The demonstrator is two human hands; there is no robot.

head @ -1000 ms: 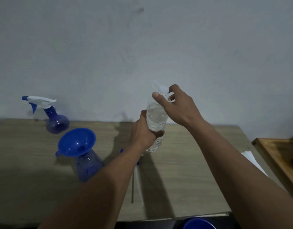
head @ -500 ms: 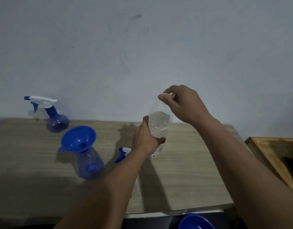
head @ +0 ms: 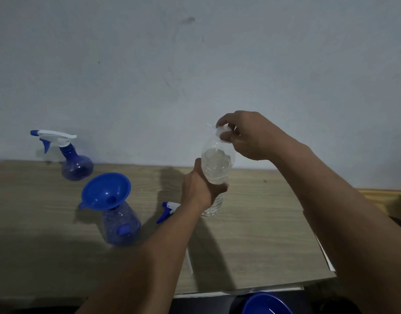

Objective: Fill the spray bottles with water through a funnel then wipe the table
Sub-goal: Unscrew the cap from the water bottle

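Water bottle [head: 216, 168] tilted further; two spray bottles [head: 75, 164], one funnel [head: 105, 191].

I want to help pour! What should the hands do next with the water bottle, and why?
Probably finish twisting the white cap off. The right hand pinches it on top of the clear water bottle, which the left hand grips. The blue funnel already sits in the open spray bottle, ready for water, but nothing can pour while the cap is on.
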